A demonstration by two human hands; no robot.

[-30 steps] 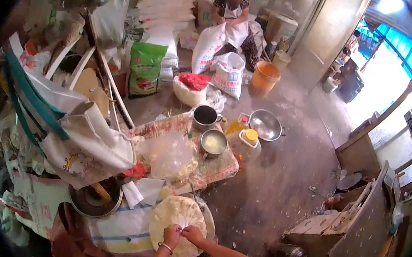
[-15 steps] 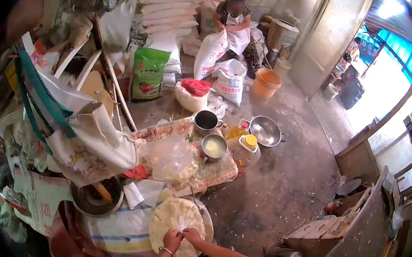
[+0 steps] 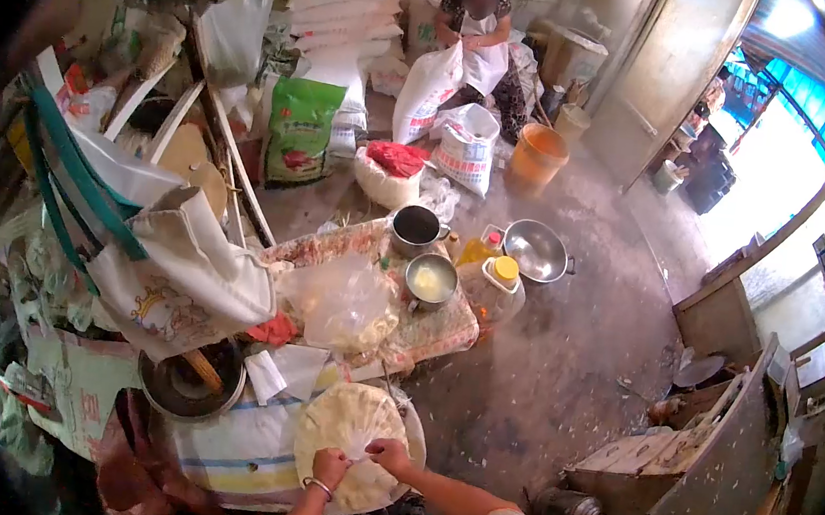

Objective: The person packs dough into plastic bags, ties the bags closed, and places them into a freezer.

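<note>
A clear plastic bag with pale, flat, round dough-like sheets [image 3: 352, 422] in it lies on the striped woven sack [image 3: 240, 461] in front of me. My left hand [image 3: 331, 468] is closed on the bag's gathered neck [image 3: 359, 450]. My right hand [image 3: 392, 455] pinches the same plastic from the right side. A small gap separates the two hands, with the plastic stretched between them. Whether the neck is knotted is too small to tell.
A low table [image 3: 439, 336] carries a bagged pale stack [image 3: 347, 306], a dark pot [image 3: 416, 226] and a metal bowl [image 3: 430, 280]. Beside it stand oil jugs [image 3: 503, 272] and a steel basin [image 3: 536, 250]. Another person [image 3: 476, 38] sits behind sacks. A cloth bag [image 3: 180, 273] hangs at left.
My hands have moved apart, drawing the bag's neck between them. The right hand shifted slightly up and right. The whole view has tilted a little.
</note>
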